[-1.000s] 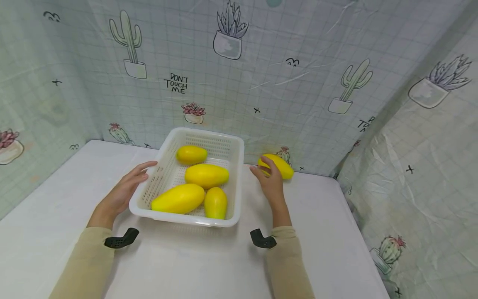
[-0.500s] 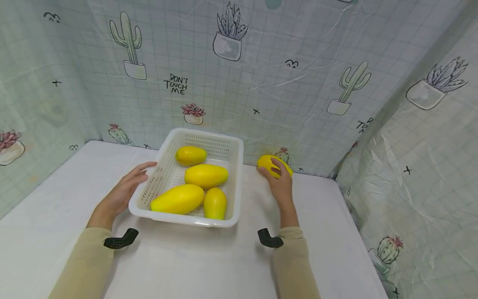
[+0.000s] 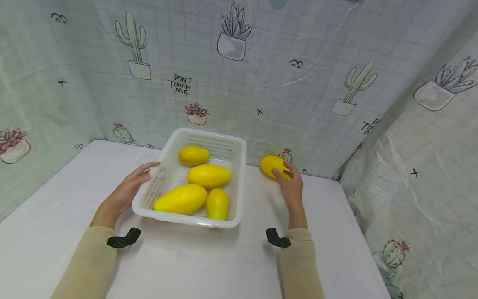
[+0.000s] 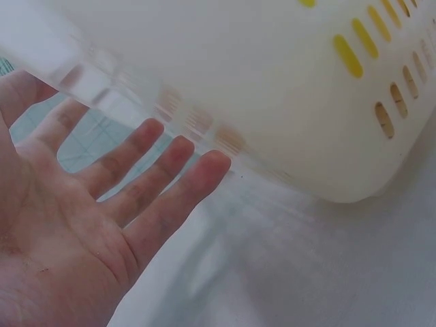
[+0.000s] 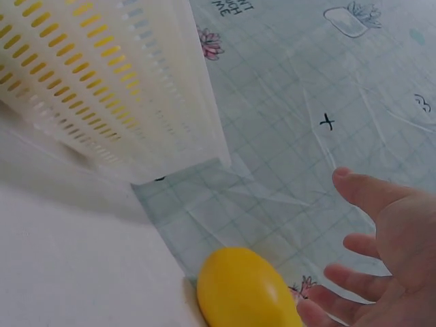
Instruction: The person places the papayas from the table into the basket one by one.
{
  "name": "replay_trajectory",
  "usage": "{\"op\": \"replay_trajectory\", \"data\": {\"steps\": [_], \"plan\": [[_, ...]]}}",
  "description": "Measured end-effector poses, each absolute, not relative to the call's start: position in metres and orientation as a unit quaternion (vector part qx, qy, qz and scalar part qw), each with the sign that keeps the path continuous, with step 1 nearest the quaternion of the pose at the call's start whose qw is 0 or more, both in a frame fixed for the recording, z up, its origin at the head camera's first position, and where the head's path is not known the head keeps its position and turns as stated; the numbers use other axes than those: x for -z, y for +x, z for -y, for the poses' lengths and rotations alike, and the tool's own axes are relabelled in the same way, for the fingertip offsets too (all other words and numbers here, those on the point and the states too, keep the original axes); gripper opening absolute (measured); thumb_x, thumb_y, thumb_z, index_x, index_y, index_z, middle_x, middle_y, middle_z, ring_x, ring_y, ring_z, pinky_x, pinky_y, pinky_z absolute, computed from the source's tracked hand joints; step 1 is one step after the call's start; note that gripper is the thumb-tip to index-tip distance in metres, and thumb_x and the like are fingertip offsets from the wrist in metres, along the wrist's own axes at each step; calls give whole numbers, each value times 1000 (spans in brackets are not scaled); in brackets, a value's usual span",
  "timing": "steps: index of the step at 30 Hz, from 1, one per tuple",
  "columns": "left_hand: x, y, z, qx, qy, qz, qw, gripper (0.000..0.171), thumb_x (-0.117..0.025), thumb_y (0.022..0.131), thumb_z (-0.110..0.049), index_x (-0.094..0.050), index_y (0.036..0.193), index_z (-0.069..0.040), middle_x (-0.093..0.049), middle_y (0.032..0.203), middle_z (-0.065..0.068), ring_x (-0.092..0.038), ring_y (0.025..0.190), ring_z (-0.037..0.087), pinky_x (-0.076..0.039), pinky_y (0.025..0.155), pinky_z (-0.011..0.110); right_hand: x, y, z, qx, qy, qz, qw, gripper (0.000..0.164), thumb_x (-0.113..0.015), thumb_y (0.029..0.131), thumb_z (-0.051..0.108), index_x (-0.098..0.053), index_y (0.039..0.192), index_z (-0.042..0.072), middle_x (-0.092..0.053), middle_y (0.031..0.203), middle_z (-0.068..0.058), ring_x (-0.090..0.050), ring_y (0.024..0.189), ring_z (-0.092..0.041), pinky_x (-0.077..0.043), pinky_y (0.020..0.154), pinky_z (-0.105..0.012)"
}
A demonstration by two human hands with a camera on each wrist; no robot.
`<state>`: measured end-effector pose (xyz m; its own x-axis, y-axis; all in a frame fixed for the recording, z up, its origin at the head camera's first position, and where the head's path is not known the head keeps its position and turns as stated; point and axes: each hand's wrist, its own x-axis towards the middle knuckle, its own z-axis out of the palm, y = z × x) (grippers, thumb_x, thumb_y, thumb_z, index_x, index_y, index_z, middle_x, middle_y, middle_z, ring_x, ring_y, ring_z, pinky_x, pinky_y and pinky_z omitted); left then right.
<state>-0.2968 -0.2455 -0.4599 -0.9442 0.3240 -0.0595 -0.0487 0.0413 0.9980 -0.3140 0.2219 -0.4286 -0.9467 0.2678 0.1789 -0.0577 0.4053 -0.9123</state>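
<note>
A white perforated plastic basket (image 3: 188, 219) sits in the middle of the table, with several yellow papaya-like fruits (image 3: 209, 176) inside. My left hand (image 3: 125, 195) is at its left side, fingers spread and nearly straight; in the left wrist view the fingertips reach the lower edge of the basket wall (image 4: 293, 102). To the right of the basket, one more yellow papaya-like fruit (image 3: 269, 165) lies on the table against the back cloth. Over its right end is my right hand (image 3: 293, 189), thumb and fingers apart. The right wrist view shows that hand (image 5: 402, 266) beside the fruit (image 5: 238, 289), not wrapped round it.
A white table surface (image 3: 186, 261) lies under everything. Patterned cloth (image 3: 239, 83) with cactus drawings rises right behind the table, and more cloth (image 3: 414, 187) hangs along the right edge. Each wrist carries a black device (image 3: 125, 238).
My right hand has moved rightward along the fruit, from its left end to its right end. The fruit, the basket and my left hand keep their places.
</note>
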Motion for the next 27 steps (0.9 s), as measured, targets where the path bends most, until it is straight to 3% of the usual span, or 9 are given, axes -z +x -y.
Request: {"op": "replay_trajectory", "data": {"steps": [10, 18, 27], "plan": [[458, -294, 247, -683, 93, -713, 132, 46, -34, 98, -37, -23, 143, -34, -22, 149, 1, -49, 114, 7, -50, 85, 27, 429, -319, -227, -539, -76, 826, 148, 74, -65, 72, 59, -45, 133, 21, -44, 138, 3, -41, 127, -22, -43, 98, -41], [460, -295, 249, -691, 125, -699, 134, 45, -29, 100, -28, -21, 145, -28, -26, 146, 2, -49, 113, 8, -48, 85, 27, 434, -320, -231, -537, -88, 826, 148, 74, -65, 72, 58, -45, 133, 21, -44, 138, 2, -41, 126, -22, -43, 98, -41], [462, -297, 246, -681, 106, -712, 137, 45, -30, 100, -33, -21, 144, -31, -23, 149, 2, -48, 115, 8, -49, 86, 27, 439, -319, -239, -532, -114, 825, 150, 73, -65, 73, 57, -45, 133, 22, -44, 138, 3, -40, 126, -21, -43, 98, -41]]}}
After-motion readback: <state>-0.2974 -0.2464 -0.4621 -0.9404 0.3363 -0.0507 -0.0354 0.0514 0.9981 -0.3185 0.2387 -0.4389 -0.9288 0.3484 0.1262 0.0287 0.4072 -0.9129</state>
